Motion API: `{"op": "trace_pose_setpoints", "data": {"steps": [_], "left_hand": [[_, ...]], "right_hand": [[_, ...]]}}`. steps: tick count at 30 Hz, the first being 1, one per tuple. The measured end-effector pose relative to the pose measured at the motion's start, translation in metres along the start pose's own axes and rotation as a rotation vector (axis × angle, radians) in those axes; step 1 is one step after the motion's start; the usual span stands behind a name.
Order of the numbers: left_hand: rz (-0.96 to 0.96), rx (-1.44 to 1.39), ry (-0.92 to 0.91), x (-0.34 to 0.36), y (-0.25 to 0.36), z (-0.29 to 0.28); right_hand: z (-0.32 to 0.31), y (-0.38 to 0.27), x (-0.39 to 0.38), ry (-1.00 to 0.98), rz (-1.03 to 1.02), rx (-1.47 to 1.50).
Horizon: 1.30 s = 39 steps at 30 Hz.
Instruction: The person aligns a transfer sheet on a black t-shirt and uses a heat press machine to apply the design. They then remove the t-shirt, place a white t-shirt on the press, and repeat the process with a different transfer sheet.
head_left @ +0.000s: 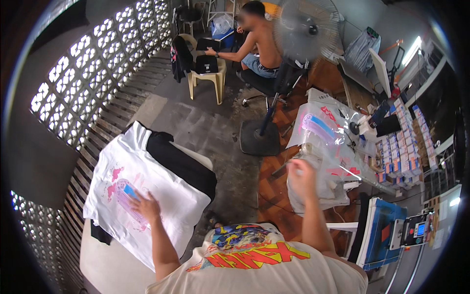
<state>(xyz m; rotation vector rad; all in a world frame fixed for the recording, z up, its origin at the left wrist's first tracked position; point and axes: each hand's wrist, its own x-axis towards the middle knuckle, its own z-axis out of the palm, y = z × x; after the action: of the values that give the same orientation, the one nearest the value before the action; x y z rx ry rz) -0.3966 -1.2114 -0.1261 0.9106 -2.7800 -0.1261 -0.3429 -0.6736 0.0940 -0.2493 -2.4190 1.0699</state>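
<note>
A white T-shirt (171, 196) with a pink, purple and blue printed design (119, 191) is spread at my lower left. My left hand (145, 208) lies on this print, fingers spread and nothing gripped. From beneath the white shirt, folded black fabric (183, 164) sticks out along its far right side. My right hand (302, 172) is raised at the right, near a clear plastic sheet; its fingers look bent but are smeared by motion. On that side lies a clear film (313, 128) bearing a similar purple and blue design with red marks.
Ahead, a person (267, 46) sits on a black chair, one hand at dark fabric on a beige plastic chair (208, 83). A standing fan (308, 29) has its base (259, 137) on the floor. Stacked small boxes (399, 149) and a blue-topped machine (384, 235) stand right.
</note>
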Motion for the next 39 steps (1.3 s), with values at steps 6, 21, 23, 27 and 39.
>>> {"op": "trace_pose_setpoints", "data": {"steps": [6, 21, 23, 27, 39], "left_hand": [[-0.194, 0.101, -0.256, -0.008, -0.039, -0.004], [0.186, -0.665, 0.168, -0.086, -0.072, -0.007], [0.25, -0.633, 0.061, -0.121, -0.057, -0.028], [0.302, -0.465, 0.025, -0.146, -0.056, -0.017], [0.137, -0.416, 0.039, -0.114, -0.001, -0.026]], "right_hand": [[0.176, -0.076, -0.055, -0.854, -0.366, 0.047], [0.39, -0.063, -0.139, -1.201, -1.218, -0.143], [0.391, -0.071, -0.135, -1.184, -1.243, -0.183], [0.412, -0.062, -0.121, -1.078, -1.316, 0.06], [0.387, -0.051, -0.062, -1.085, -1.134, -0.025]]}}
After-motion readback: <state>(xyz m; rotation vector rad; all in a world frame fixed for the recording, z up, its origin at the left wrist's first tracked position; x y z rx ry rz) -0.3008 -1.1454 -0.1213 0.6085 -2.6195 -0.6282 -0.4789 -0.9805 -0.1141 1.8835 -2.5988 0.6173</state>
